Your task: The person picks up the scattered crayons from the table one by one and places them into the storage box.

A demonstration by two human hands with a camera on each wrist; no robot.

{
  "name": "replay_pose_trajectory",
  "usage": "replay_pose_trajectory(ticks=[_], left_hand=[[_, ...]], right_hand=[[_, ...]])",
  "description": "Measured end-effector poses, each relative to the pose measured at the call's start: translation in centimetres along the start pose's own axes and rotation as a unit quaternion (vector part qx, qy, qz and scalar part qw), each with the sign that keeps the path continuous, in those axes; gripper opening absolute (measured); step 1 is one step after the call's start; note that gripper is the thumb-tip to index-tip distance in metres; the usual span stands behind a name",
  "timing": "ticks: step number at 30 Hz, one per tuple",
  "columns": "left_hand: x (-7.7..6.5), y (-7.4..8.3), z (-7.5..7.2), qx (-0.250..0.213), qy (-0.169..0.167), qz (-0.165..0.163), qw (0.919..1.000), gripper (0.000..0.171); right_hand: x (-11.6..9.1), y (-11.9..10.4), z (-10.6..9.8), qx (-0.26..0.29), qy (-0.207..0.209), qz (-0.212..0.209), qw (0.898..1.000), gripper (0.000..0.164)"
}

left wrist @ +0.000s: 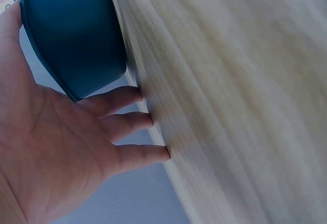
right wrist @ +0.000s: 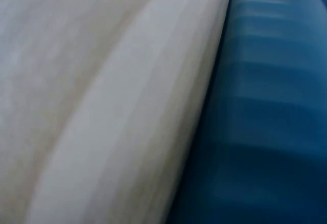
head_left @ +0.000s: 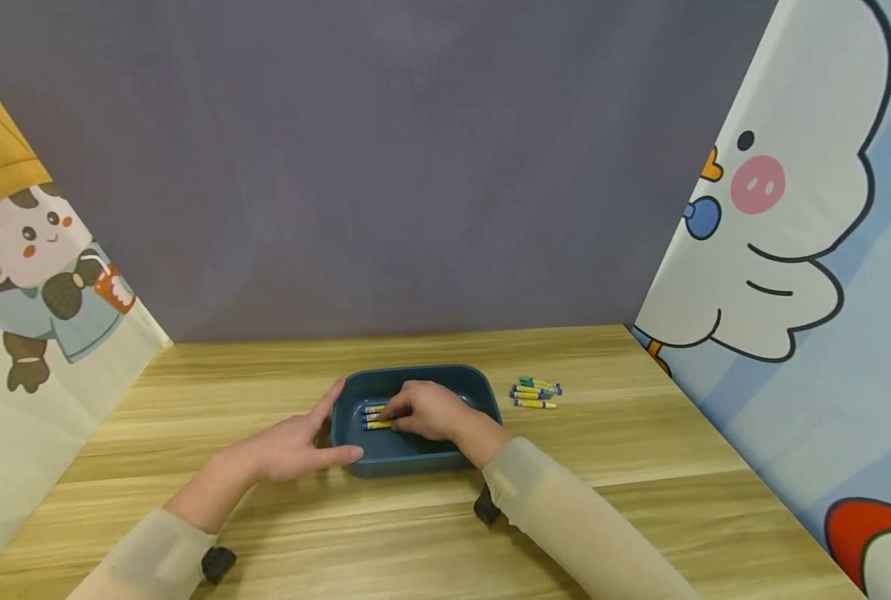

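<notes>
A dark blue rectangular bin [head_left: 415, 468] stands on the wooden table. My left hand [head_left: 291, 446] is at its left end, fingers spread, thumb at the near rim. In the left wrist view, that hand's straight fingers [left wrist: 138, 155] reach down to the tabletop beside the bin wall [left wrist: 76, 35]. My right hand [head_left: 432, 410] reaches into the bin, thumb and forefinger pinching a yellow crayon whose body they mostly hide. Yellow crayons with blue ends [head_left: 373, 425] lie side by side on the bin floor under these fingertips. The right wrist view shows only the bin's outer wall [right wrist: 265, 106] and tabletop.
Several more crayons [head_left: 533, 395], mostly yellow with one green-tipped, lie loosely grouped on the table [head_left: 603, 442] right of the bin. A grey panel [head_left: 415, 167] rises behind the table. Cartoon-printed panels [head_left: 798, 275] flank it on both sides.
</notes>
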State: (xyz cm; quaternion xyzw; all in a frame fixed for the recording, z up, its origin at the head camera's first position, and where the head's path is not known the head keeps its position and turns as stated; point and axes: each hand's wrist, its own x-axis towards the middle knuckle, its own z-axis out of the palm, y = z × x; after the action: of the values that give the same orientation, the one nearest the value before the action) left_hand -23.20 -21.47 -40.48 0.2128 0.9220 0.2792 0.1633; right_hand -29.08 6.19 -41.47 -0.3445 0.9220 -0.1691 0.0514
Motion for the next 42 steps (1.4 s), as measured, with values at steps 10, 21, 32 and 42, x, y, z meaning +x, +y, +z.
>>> replay_pose_trajectory(ticks=[10,21,32,42], left_hand=[[-0.2,-0.3,0.1,-0.004,0.001,0.0,1.0,0.119],[-0.1,-0.4,0.4,-0.012,0.0,-0.003,0.9999,0.12],[0.1,-0.1,0.2,0.007,0.018,0.006,0.9998,0.121],[0.0,-0.1,0.1,0.005,0.019,0.011,0.9997,0.122]], right_hand=[[0.3,-0.1,0.2,0.002,-0.005,0.005,1.0,0.025],[-0.3,0.5,-0.7,0.067,0.026,-0.014,0.997,0.027],[-5.5,5.1,-6.8,0.174,0.108,0.018,0.979,0.03],[-12.0,12.7,-8.1,0.161,0.066,0.07,0.982,0.034]])
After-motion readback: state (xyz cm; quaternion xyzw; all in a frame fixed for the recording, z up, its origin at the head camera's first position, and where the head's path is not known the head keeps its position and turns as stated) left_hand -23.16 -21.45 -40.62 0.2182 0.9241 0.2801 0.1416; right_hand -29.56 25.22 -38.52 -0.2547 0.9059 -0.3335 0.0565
